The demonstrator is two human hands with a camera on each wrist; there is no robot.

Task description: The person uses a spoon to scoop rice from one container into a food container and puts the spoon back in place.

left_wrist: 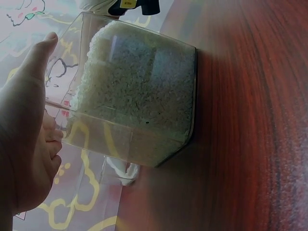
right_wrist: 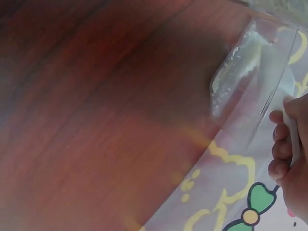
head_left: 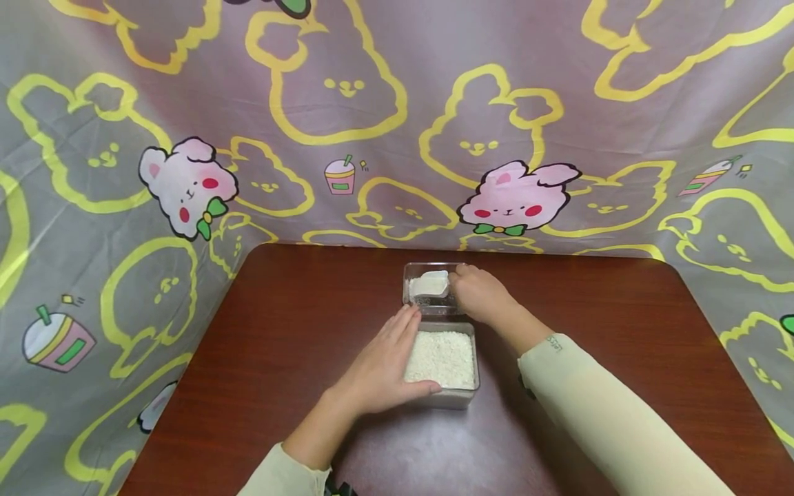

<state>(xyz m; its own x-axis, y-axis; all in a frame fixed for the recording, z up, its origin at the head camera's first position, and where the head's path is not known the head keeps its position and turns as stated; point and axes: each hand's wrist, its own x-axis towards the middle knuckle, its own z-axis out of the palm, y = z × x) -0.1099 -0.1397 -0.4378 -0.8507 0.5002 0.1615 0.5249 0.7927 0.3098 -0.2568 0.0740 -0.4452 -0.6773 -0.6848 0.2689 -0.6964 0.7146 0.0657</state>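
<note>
A clear square container holds white rice almost up to its rim. My left hand rests against its left side, fingers stretched along the edge and thumb over the front rim. Behind it stands a smaller clear container with some white grains at the bottom. My right hand grips the handle of a white scoop, whose bowl is inside the smaller container. In the right wrist view the fingers curl round the scoop's handle.
Both containers stand on a dark red-brown wooden table. A grey curtain printed with yellow outlines and pink rabbits hangs behind the table and along both sides.
</note>
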